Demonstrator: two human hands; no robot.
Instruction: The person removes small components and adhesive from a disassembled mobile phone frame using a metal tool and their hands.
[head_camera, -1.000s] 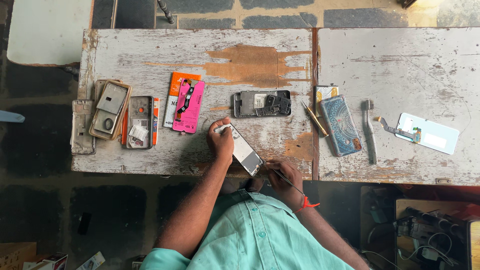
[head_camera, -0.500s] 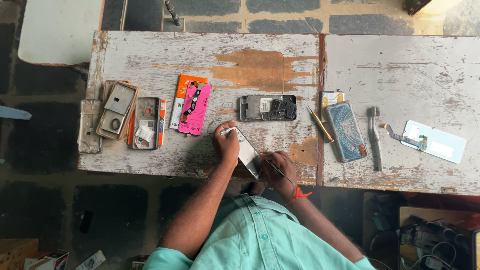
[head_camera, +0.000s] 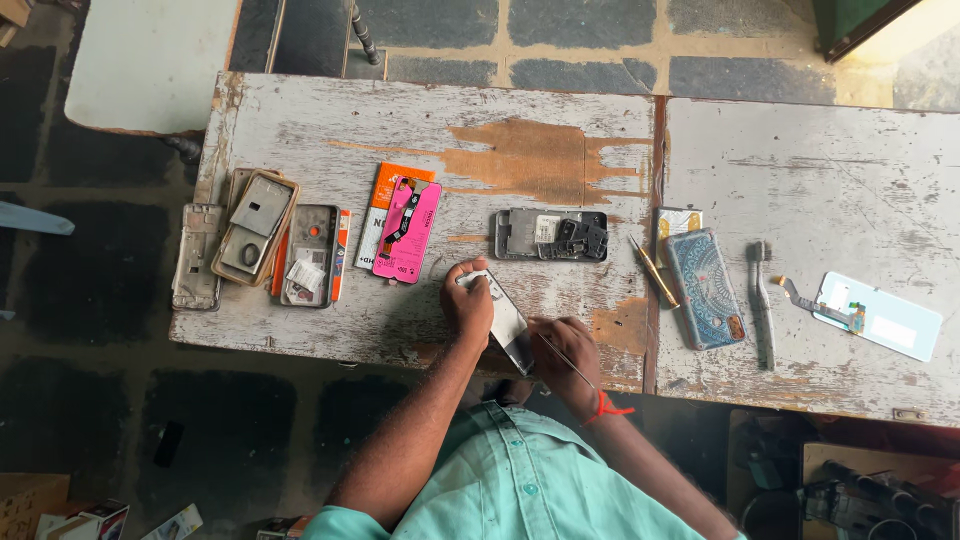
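Left hand (head_camera: 466, 300) grips phone frame (head_camera: 505, 322) on table (head_camera: 420, 120); right hand (head_camera: 566, 348), at 4 o'clock, pinches thin tool (head_camera: 566, 362) against it.

Toothbrush (head_camera: 761, 303), patterned phone case (head_camera: 705, 288)

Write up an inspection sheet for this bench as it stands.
Surface: worn white wooden table, paint flaked, brown bare patch.
Job's things: phone frame held tilted by left hand; thin tool in right hand.
Clutter: open phone body, pink part, stacked frames, patterned case, toothbrush, yellow-handled tool, light blue panel.
Fingers: both hands closed on their things.
Cables: flat ribbon on the panel.
Surroundings: dark tiled floor, second table, boxes lower left.
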